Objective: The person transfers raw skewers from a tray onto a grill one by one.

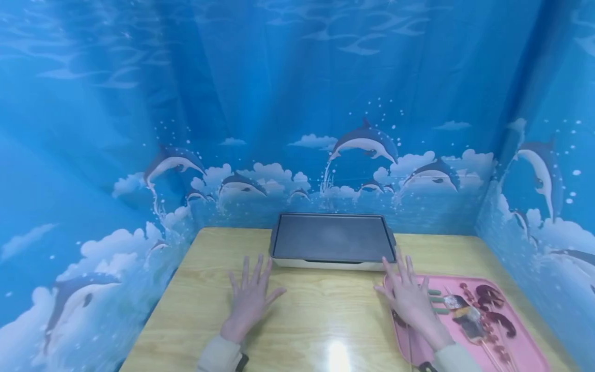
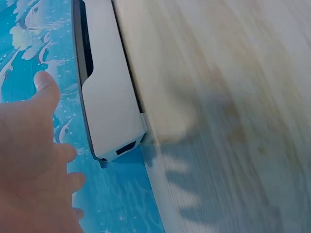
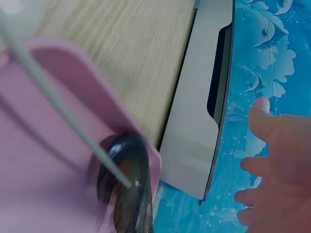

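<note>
My left hand (image 1: 251, 299) is held over the left part of the wooden table with its fingers spread, holding nothing. My right hand (image 1: 413, 305) is spread in the same way over the left edge of a pink tray (image 1: 525, 346), partly hiding what lies there. Skewered foods lie on the tray, among them a dark curled piece (image 1: 504, 324), small reddish pieces (image 1: 467, 293) and a grey slab (image 1: 470, 328). In the right wrist view a dark, shiny piece on a stick (image 3: 129, 179) lies in the tray's corner.
A flat black griddle (image 1: 332, 237) with a pale base stands at the table's back edge, between and beyond the hands. Blue dolphin-print curtains (image 1: 297, 103) surround the wooden table (image 1: 307, 320). Green sticks (image 1: 437, 299) show beside the right hand.
</note>
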